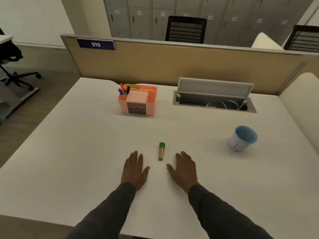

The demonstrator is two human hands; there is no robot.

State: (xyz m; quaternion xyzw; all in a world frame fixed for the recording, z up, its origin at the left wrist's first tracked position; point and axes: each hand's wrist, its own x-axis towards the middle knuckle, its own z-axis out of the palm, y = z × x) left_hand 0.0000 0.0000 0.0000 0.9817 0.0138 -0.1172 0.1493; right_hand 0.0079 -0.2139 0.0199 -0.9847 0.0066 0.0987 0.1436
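Note:
A small clear tube with a green cap and brownish contents lies flat on the white desk, cap pointing away from me. My left hand rests palm down on the desk just left of the tube, fingers straight. To the tube's right, my right hand lies flat the same way. Neither hand touches the tube.
A pink desk organizer with markers stands at the back centre. An open cable tray is set into the desk at the back right. At the right, a white cup with a blue inside leans tilted. A partition runs behind the desk.

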